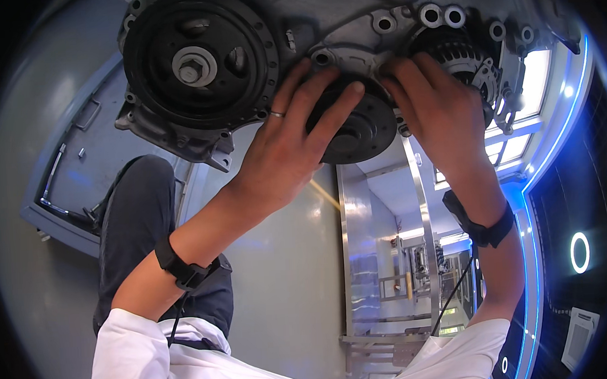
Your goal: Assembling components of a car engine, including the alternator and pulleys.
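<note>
A smaller black pulley (365, 128) sits low on the front of a grey metal engine (350, 32). My left hand (284, 139) grips its left side, fingers bent over the rim and face. On the upper right side of that pulley, my right hand (440, 103) has its fingers curled in toward the engine. What its fingertips pinch, if anything, is hidden. Left of my hands is a large black crankshaft pulley (154, 81) with a hex bolt (189, 72) at its centre. An alternator (458, 61) with a finned housing shows behind my right hand.
At the left stands a blue-grey tool cart (72, 225); a long-handled metal wrench (52, 178) and a small socket (82, 153) lie on it. My bent knee (145, 177) is beside the cart. A metal bench frame (358, 255) stands beyond, below the engine.
</note>
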{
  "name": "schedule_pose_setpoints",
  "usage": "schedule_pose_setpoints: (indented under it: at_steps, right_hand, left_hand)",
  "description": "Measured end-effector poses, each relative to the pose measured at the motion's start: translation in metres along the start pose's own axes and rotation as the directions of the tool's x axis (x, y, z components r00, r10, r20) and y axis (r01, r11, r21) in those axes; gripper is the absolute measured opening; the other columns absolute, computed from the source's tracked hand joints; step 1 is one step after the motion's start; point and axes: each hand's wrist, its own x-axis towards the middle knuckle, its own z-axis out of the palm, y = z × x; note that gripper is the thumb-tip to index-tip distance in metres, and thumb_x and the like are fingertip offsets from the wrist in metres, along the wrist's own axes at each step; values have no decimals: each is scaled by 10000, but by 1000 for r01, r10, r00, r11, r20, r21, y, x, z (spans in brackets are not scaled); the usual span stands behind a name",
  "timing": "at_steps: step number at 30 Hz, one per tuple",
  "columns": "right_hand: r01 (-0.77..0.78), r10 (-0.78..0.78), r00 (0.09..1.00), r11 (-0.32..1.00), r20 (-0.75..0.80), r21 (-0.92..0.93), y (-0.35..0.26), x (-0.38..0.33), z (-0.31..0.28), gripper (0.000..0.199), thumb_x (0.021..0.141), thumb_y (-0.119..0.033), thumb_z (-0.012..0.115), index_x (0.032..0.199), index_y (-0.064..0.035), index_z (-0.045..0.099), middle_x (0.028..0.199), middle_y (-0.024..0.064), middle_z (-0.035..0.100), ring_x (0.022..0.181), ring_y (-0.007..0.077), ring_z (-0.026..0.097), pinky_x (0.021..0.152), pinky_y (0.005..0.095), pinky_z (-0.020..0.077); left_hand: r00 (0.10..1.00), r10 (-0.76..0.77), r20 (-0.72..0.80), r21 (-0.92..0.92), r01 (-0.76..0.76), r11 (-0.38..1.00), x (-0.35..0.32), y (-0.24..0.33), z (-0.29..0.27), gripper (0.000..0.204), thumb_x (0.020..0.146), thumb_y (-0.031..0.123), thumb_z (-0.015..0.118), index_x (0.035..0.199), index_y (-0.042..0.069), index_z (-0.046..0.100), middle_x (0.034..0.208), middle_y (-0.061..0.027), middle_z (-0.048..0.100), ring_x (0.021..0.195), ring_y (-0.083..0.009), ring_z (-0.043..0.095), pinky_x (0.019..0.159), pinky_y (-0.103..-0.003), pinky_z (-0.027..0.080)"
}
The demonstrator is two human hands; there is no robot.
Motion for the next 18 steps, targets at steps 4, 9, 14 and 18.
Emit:
schedule_pose_setpoints:
  at_steps: [4, 9, 14, 18]
  right_hand:
    - [-17, 26, 999, 985, -46, 171, 4, 1, -1, 129, 853, -119, 693, 949, -70, 621, 825, 89, 623, 670, 292, 647, 550, 364, 509]
    - [43, -37, 998, 995, -55, 95, 8, 2, 1, 151, 822, -133, 703, 919, -90, 596, 810, 49, 597, 705, 234, 648, 544, 327, 517]
    - [75, -64, 994, 989, -88, 127, 8, 3, 0, 153, 815, -115, 699, 926, -83, 598, 826, 60, 592, 717, 240, 645, 568, 331, 521]
    - [26, -21, 999, 984, -34, 173, 6, 3, -3, 126, 837, -73, 686, 943, -51, 622, 851, 98, 613, 694, 295, 639, 589, 363, 509]
  left_hand:
    - [1000, 21, -19, 59, -20, 998, 2, -3, 2, 859, 603, -126, 648, 1404, 126, 463, 1342, -194, 419, 1256, -463, 414, 1020, -474, 473]
    - [1000, 16, -25, 5, -16, 1000, 2, -3, 3, 853, 603, -128, 644, 1399, 124, 469, 1341, -189, 422, 1259, -463, 410, 1018, -477, 474]
    - [999, 21, -39, 9, -21, 1000, 2, -3, 3, 850, 605, -123, 653, 1397, 125, 470, 1342, -185, 422, 1265, -462, 403, 1020, -476, 473]
    - [1000, 15, -21, 7, -15, 1000, 2, -3, 3, 853, 601, -118, 665, 1395, 125, 471, 1342, -185, 421, 1267, -462, 401, 1023, -473, 473]
